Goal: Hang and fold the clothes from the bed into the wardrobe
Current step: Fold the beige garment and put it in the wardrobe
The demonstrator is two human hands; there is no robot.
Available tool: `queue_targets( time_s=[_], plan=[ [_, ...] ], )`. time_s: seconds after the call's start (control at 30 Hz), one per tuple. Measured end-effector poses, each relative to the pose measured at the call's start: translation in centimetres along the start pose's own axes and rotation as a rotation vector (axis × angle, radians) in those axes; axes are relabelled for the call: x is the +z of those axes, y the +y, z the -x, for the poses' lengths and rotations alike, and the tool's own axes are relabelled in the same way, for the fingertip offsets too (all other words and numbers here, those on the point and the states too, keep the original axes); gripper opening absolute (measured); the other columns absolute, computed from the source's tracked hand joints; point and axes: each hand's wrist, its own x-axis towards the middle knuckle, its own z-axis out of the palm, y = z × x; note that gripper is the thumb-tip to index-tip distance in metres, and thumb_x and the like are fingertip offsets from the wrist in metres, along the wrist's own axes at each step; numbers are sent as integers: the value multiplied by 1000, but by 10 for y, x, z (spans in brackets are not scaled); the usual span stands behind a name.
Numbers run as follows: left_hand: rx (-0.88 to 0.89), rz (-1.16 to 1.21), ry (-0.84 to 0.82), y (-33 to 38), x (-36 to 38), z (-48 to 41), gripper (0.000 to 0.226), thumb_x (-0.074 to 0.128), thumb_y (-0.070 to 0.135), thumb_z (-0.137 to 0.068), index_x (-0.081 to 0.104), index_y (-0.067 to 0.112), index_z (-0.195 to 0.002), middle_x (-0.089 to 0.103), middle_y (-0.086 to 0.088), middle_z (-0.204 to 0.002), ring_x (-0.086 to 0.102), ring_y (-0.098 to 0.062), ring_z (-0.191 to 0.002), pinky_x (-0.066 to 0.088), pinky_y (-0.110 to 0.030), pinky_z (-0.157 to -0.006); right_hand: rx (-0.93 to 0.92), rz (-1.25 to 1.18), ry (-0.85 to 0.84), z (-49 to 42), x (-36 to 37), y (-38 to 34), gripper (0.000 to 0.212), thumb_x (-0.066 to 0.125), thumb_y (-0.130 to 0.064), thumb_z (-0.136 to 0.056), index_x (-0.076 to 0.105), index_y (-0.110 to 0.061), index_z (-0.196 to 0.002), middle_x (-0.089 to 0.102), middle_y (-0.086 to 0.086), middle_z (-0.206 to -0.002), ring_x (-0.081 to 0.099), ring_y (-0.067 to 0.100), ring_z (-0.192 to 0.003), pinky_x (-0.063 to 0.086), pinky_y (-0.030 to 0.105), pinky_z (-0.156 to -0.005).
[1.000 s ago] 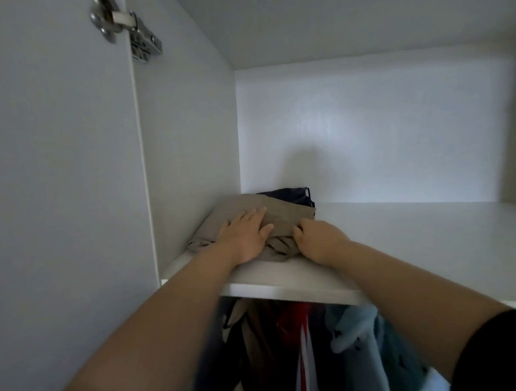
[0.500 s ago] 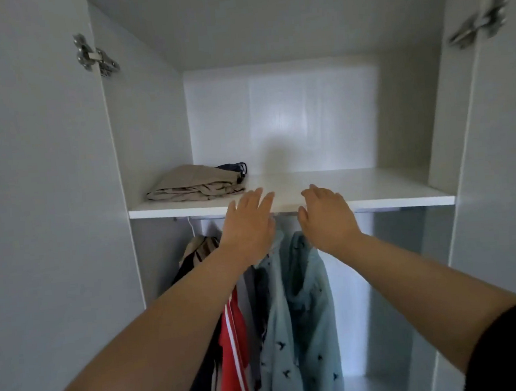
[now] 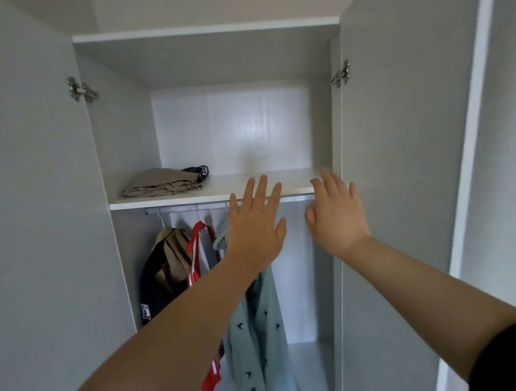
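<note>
Left door [image 3: 36,212] of the wardrobe [image 3: 206,29] swung wide, hinge [image 3: 81,91] visible. On the upper shelf [image 3: 213,195], far left: folded beige garment [image 3: 163,182], stacked, with a dark item [image 3: 197,170] tucked just behind it, touching. Both sit near the shelf's front edge.

Below, on the rail [image 3: 189,207]: tan-and-dark garment [image 3: 163,264], red one with white stripes [image 3: 198,252], then a pale teal patterned shirt [image 3: 255,334], partly hidden behind the left forearm.

Left hand [image 3: 254,226]: raised in front of the shelf edge, fingers straight and spread, grip wide, holding nothing. Right hand [image 3: 334,214]: same, flat and empty, slightly blurred, close to the right door [image 3: 404,184].

Bed not in view, so can't say what's left to fetch.

Risks, my read:
- Beige stack is close to the lip; a careless next placement beside it could nudge it off.
- Hangers bunched left; adding one blind could knock a neighbour off the rail.
- Right hand near the door edge; a quick swing could clip it.
</note>
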Motion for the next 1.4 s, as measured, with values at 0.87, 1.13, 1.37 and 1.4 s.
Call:
queue_targets(
  time_s=[0.87, 1.13, 1.37, 1.4],
  plan=[
    [484, 400, -67, 370, -136, 191, 65, 32, 41, -97, 4, 21, -153, 1, -6, -161, -2, -26, -147, 3, -52, -116, 481, 370, -207, 393, -223, 205, 57, 30, -36, -99, 20, -12, -149, 9, 12, -159, 6, 28, -147, 3, 52, -117],
    [639, 561, -112, 569, -160, 244, 65, 34, 41, -96, 9, 20, -152, 6, -7, -160, 3, -26, -147, 4, -51, -115, 635, 489, -238, 537, -301, 340, 57, 35, -32, -97, 22, -8, -148, 10, 14, -159, 5, 28, -147, 3, 50, -117],
    [724, 665, -247, 732, -159, 329, 64, 35, 39, -95, 16, 17, -152, 12, -9, -159, 8, -29, -147, 9, -52, -115, 649, 576, -383, 667, -326, 442, 60, 34, -32, -97, 19, -7, -150, 3, 14, -160, -5, 27, -147, -7, 48, -115],
    [734, 674, -277, 754, -159, 344, 64, 36, 39, -96, 15, 17, -152, 11, -9, -160, 7, -28, -147, 9, -52, -115, 636, 598, -415, 685, -329, 454, 61, 34, -32, -97, 18, -7, -150, 3, 14, -160, -6, 27, -147, -8, 48, -115]
  ],
)
